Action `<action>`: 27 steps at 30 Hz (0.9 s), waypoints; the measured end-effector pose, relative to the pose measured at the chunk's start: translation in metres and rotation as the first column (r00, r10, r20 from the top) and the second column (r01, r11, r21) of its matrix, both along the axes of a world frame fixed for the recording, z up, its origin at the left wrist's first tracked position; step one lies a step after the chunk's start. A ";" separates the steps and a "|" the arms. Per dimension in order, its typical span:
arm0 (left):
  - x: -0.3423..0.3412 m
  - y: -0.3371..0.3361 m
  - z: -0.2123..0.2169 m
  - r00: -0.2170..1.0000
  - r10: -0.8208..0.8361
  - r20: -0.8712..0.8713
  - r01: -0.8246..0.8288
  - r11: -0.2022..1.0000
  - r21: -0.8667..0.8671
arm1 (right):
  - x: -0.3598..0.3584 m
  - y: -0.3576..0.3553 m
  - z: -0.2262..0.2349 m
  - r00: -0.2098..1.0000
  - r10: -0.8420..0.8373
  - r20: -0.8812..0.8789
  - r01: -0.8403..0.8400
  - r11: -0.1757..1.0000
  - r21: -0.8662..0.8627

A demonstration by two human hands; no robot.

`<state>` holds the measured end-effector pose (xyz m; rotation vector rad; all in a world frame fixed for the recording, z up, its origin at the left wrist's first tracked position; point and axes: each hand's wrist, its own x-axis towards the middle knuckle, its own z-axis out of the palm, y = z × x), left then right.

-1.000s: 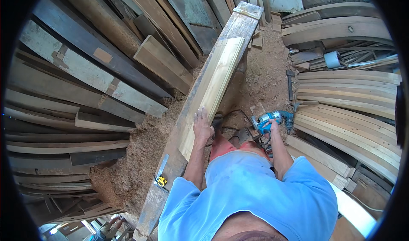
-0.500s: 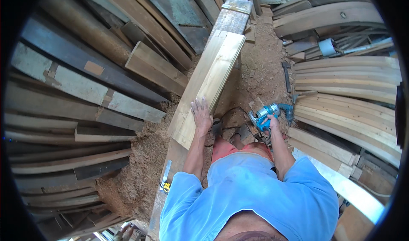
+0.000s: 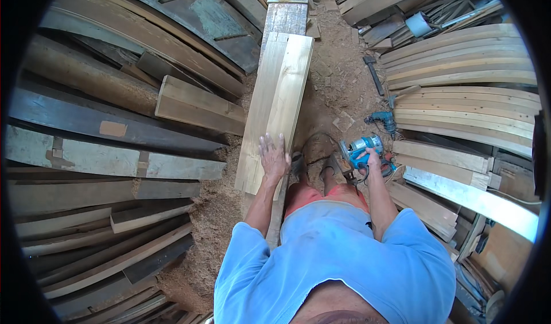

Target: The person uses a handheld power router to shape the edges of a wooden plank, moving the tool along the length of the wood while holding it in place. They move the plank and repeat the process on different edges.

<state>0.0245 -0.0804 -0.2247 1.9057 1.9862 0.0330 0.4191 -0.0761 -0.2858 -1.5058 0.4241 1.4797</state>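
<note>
My left hand (image 3: 275,156) lies flat on the near part of a pale wooden board (image 3: 264,103), fingers spread. The board looks like planks stacked or set edge to edge; it rests lengthwise on a narrow bench (image 3: 287,17). Off to the right of the board, my right hand (image 3: 373,156) grips a blue power tool (image 3: 357,151) by its handle. The tool has a silver motor housing and a flat plate on its left side, held beside my right leg. Its exact kind is not clear. A dark cord (image 3: 315,136) curves near it.
Long timbers (image 3: 115,157) are stacked on the left. Pale planks (image 3: 459,109) lie piled on the right. A hammer (image 3: 373,75) and a blue drill (image 3: 381,118) lie at the right pile's edge. Wood shavings (image 3: 336,89) cover the floor.
The view has turned, so the board looks more upright in it. My right hand and the power tool have shifted slightly right. My left hand stays on the board.
</note>
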 end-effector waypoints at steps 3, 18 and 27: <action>-0.023 -0.053 0.011 0.999 -0.052 0.008 0.052 0.997 -0.056 | -0.013 -0.011 0.008 0.997 -0.072 -0.031 0.071 0.997 -0.027; -0.083 -0.060 0.023 0.916 -0.400 0.032 0.401 0.910 -0.104 | -0.045 -0.044 -0.021 0.987 0.155 0.032 -0.158 0.955 0.251; -0.054 0.050 0.005 0.982 -0.189 -0.009 0.185 0.968 -0.172 | -0.067 -0.057 -0.011 0.992 -0.026 -0.125 0.046 0.986 0.161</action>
